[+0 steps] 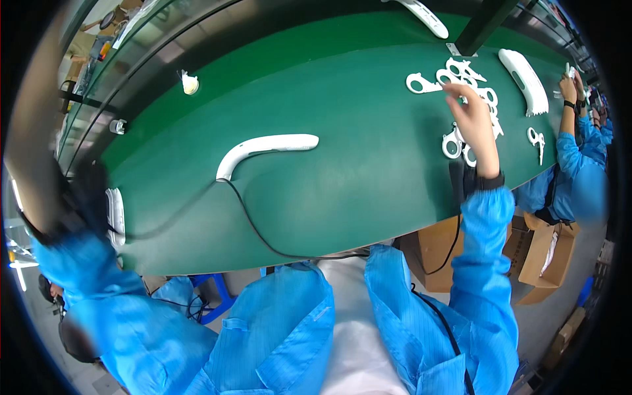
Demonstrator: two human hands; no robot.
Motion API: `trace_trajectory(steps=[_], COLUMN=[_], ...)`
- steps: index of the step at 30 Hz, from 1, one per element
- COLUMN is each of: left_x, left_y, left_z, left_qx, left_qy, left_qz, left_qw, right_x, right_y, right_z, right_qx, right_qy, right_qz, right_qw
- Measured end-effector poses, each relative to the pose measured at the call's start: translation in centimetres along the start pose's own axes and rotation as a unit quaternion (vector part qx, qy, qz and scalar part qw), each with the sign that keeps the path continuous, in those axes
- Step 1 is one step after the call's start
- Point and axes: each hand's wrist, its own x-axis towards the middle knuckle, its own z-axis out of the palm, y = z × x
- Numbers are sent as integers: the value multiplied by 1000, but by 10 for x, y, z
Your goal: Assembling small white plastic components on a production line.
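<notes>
The right hand (474, 125) is stretched over a heap of white ring parts (461, 82) on the green surface (342, 191), fingers loosely spread, nothing clearly grasped. The left hand (29, 158) is raised at the picture's left edge and blurred; its grip cannot be told. A curved white handle (263, 148) is laid mid-surface, well apart from both.
</notes>
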Motion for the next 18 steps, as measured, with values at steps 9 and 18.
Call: trace_trajectory(steps=[9,18], left_x=[-158,-186], left_y=[-68,-14], left_z=[170,189], left_qx=[-16,-60], left_qy=[-224,-148], left_qz=[-132,-52], left_qw=[966,986], right_x=[92,32], right_y=[29,-24], right_z=[35,36], right_qx=[-148,196], right_qy=[-287,-195], right_qz=[39,190], right_qw=[946,942])
